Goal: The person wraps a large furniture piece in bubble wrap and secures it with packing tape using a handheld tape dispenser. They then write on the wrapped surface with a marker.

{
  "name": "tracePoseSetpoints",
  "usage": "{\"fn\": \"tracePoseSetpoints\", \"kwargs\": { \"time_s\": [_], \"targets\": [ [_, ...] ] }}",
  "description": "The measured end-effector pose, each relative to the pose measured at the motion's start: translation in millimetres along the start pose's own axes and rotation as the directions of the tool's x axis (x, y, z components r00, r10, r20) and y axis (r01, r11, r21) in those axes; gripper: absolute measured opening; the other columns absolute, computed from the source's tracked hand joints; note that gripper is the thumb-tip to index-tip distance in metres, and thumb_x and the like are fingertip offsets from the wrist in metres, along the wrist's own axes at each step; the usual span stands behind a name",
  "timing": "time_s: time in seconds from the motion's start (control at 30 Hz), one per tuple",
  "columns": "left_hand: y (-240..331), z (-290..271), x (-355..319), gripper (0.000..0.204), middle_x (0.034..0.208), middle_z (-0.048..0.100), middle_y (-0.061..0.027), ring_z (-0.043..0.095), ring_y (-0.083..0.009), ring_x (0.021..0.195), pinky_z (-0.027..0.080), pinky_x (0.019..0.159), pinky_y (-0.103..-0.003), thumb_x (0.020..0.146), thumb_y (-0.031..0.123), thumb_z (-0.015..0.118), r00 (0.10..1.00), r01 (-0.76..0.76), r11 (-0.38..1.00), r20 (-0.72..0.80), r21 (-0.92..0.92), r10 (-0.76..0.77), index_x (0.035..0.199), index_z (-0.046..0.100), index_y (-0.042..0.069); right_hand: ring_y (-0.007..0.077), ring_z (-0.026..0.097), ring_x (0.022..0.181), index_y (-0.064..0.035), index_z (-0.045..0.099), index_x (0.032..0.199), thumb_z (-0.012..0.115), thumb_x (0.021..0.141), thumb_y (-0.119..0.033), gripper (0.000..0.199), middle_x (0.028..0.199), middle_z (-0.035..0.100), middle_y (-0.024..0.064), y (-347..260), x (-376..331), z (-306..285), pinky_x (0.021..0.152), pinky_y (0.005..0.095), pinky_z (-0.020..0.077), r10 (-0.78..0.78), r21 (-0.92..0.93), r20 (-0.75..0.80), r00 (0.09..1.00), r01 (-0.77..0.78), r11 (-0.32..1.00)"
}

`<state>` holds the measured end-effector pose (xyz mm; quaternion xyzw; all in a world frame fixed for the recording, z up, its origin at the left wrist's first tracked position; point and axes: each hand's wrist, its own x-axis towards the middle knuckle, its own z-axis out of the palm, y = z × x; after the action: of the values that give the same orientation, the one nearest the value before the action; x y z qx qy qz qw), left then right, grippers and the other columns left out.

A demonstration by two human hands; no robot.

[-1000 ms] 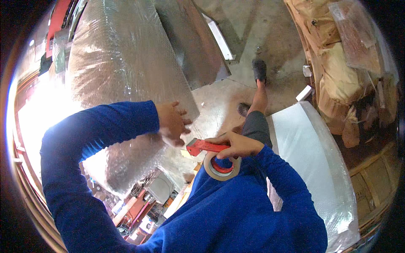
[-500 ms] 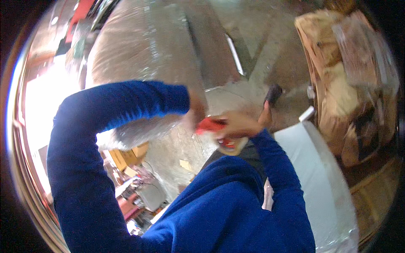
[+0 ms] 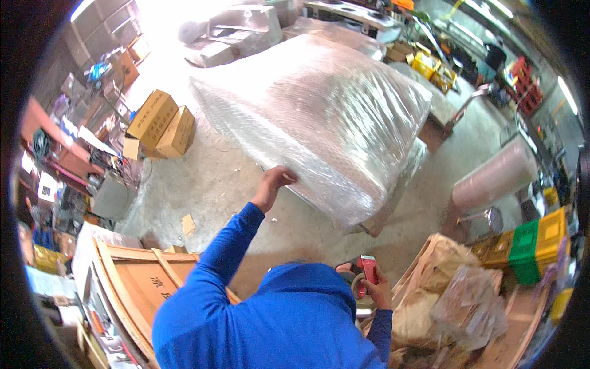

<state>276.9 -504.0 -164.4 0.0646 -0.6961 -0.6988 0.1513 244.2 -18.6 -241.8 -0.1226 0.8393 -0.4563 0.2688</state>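
Note:
A large, flat-topped load wrapped in clear bubble wrap (image 3: 332, 104) fills the middle of the head view, glossy and wrinkled on its right side. At its near edge is my left hand (image 3: 272, 187), arm stretched forward, its fingers bent and closed on the rim of the wrap. Any small thing between those fingers is too small to make out. Low beside my body, my right hand (image 3: 379, 291) grips a red tape dispenser (image 3: 367, 269) with a pale tape roll partly showing under it. The dispenser is apart from the load.
Brown cartons (image 3: 161, 126) stand on the floor at left. A wooden crate (image 3: 138, 280) is near left. Brown paper with plastic (image 3: 442, 295) lies near right, beside yellow and green crates (image 3: 527, 246). A bubble wrap roll (image 3: 496, 172) and a distant person (image 3: 491, 58) are at right.
My hands were together at the red tape dispenser; now they are apart, the left at the wrap's edge, the right low with the dispenser. The view has swung to show the whole load.

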Motion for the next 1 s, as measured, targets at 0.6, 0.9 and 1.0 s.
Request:
{"fn": "tracePoseSetpoints", "kwargs": {
  "time_s": [0.6,0.9,1.0],
  "targets": [
    [-75,-1,34,0.028,0.073,0.054,0.0017,0.049,-0.0095,0.063,0.040,0.056,-0.027,0.094,0.036,0.067,0.665,-0.125,0.744,-0.612,-0.656,-0.428,0.091,0.060,0.010,0.0373,0.070,0.086,-0.0104,0.053,0.138,0.081,0.071,-0.040,0.078,0.094,0.070,0.0217,-130,52,12,0.077,0.0415,0.0543,-0.106,-0.408,0.474,0.874,0.324,0.853],
    [-101,21,-110,0.088,0.136,0.059,-0.0123,0.057,-0.0274,0.114,0.046,0.091,-0.049,0.091,0.077,0.031,0.581,0.803,0.513,0.210,-0.303,-0.786,0.140,0.050,0.007,0.0393,0.068,0.085,-0.0095,0.047,0.145,0.081,0.070,-0.035,0.087,0.097,0.068,0.0239,-160,62,104,0.070,0.0453,0.0551,-0.492,-0.276,0.407,0.770,0.617,0.737],
    [-84,11,-119,0.078,0.134,0.060,-0.0096,0.057,-0.0260,0.116,0.049,0.091,-0.046,0.094,0.071,0.040,0.512,0.816,0.315,0.353,-0.484,-0.783,0.140,0.051,0.008,0.0391,0.067,0.084,-0.0092,0.047,0.145,0.081,0.069,-0.034,0.087,0.100,0.067,0.0224,-167,76,140,0.068,0.0468,0.0547,-0.614,-0.148,0.347,0.709,0.688,0.711]
  ]
}}
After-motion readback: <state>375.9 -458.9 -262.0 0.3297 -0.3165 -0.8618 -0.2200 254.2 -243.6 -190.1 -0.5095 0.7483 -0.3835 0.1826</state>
